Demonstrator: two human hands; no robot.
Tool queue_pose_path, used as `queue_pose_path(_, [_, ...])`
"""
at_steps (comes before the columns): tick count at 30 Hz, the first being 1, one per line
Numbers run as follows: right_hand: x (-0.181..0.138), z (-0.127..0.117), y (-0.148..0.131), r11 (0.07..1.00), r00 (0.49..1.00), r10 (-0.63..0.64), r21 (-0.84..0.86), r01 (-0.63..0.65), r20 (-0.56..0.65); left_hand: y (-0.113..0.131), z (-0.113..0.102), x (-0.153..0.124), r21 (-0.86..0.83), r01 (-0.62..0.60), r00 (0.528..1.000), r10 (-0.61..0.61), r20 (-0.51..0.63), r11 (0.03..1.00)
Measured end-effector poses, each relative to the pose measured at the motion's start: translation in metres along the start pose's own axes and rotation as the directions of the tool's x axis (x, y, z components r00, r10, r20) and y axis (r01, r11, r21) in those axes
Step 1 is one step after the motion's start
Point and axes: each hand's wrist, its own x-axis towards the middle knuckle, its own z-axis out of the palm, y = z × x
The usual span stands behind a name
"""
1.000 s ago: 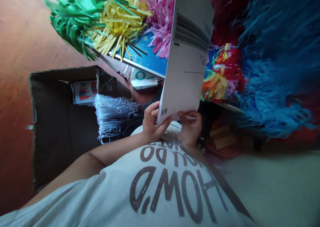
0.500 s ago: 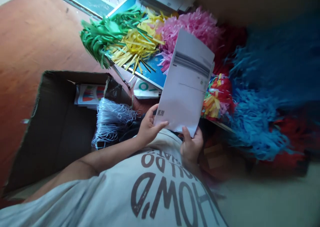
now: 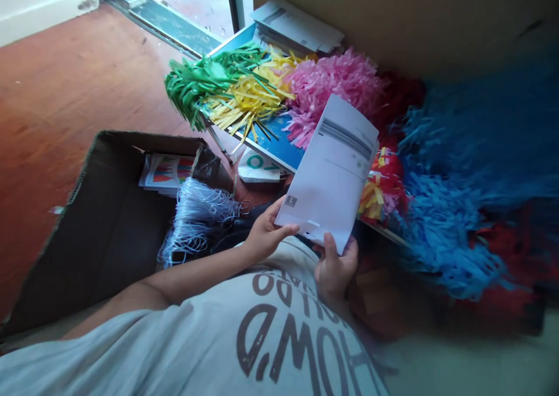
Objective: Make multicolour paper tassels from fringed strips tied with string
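Both my hands hold a white printed sheet [image 3: 329, 174], perhaps a few together, tilted up in front of my shirt. It carries a grey band near its top and a small dark square at the lower left corner. My left hand [image 3: 269, 233] grips that corner, thumb on the front and fingers behind. At the lower right corner my right hand [image 3: 336, 265] pinches the edge, its thumb on the front. Beyond the sheet lie pink streamers [image 3: 334, 81], and multicoloured strips [image 3: 379, 189] show beside its right edge.
A blue table [image 3: 279, 145] bears green streamers [image 3: 205, 81], yellow streamers [image 3: 244, 102] and a paper stack [image 3: 301, 26]. An open cardboard box [image 3: 109, 227] at left holds printed cards [image 3: 168, 172]; white strings [image 3: 196, 218] hang over its side. Blue streamers [image 3: 449, 233] spread at right.
The whole view has shifted, so the table and box sit lower in the picture. The sheet leans back slightly more; both hands keep their hold on it.
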Motion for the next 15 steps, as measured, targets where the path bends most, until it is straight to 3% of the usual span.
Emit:
queue_pose_path(4, [-0.004,0.003,-0.010,0.997,0.997,0.002,0.079,-0.008,0.079,0.017,0.008,0.008,-0.064,-0.008,1.000,0.009,0.016,0.998])
queue_pose_path(7, [-0.008,0.018,-0.016,0.979,0.992,-0.091,0.193,0.072,0.092,0.032,0.026,0.013,-0.078,-0.051,0.997,0.055,0.050,0.996])
queue_pose_path(9, [-0.011,0.029,-0.021,0.975,0.983,-0.139,0.188,0.116,0.117,0.044,0.040,0.015,-0.009,-0.123,0.988,0.123,0.096,0.992])
queue_pose_path(11, [-0.015,0.033,-0.031,0.987,0.963,-0.146,0.096,0.127,0.226,0.062,0.049,0.021,0.117,-0.248,0.961,0.230,0.152,0.962])
queue_pose_path(13, [-0.021,0.025,-0.051,0.987,0.873,-0.140,-0.005,0.161,0.466,0.088,0.050,0.032,0.266,-0.411,0.904,0.352,0.243,0.872])
queue_pose_path(15, [-0.028,0.005,-0.083,0.949,0.649,-0.167,-0.057,0.309,0.743,0.120,0.048,0.047,0.412,-0.561,0.821,0.419,0.387,0.718])
